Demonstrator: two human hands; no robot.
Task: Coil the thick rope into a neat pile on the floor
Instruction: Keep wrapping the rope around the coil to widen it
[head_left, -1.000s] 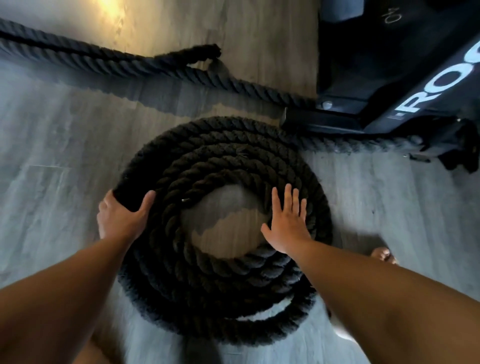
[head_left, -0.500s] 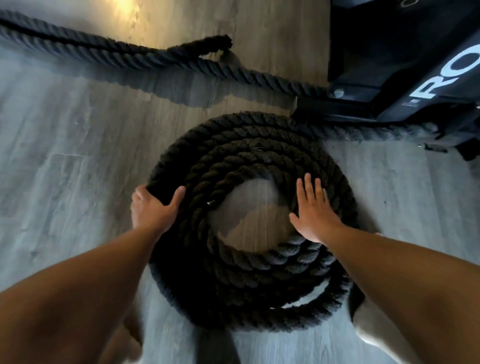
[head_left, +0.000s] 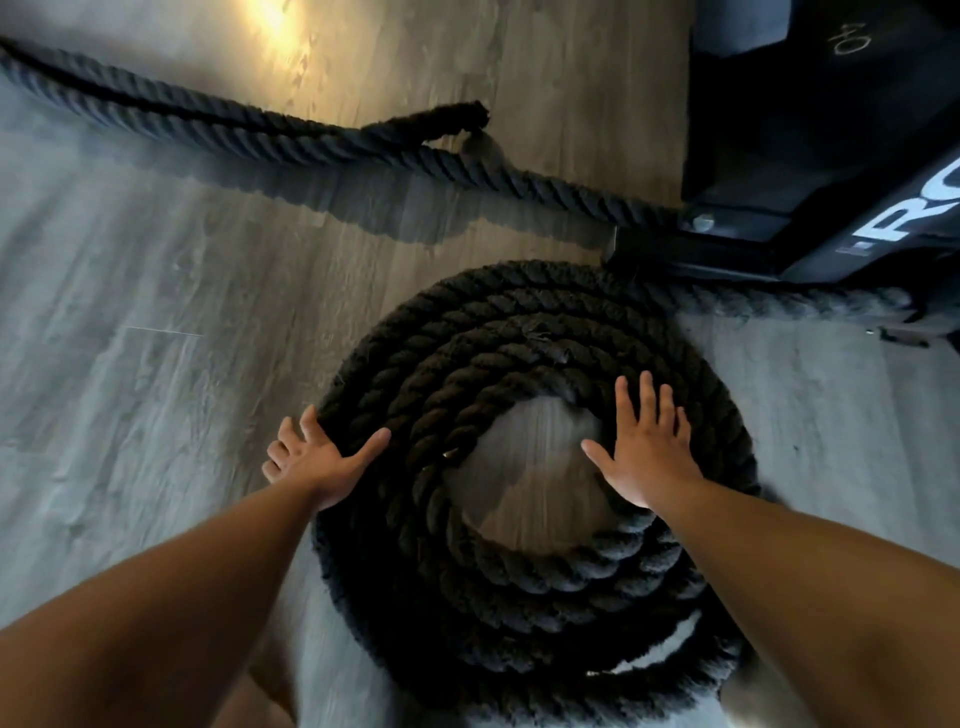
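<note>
The rope (head_left: 519, 322) lies coiled on the floor (head_left: 156, 364) as before. My left hand (head_left: 317, 457) still presses its outer edge, fingers loose; my right hand (head_left: 644, 457) stays flat on top, thumb spread wider.

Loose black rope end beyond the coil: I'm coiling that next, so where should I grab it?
Probably just behind the thick black rope's free end, coming from above: it lies flat on the grey wooden floor against the other run.
</note>
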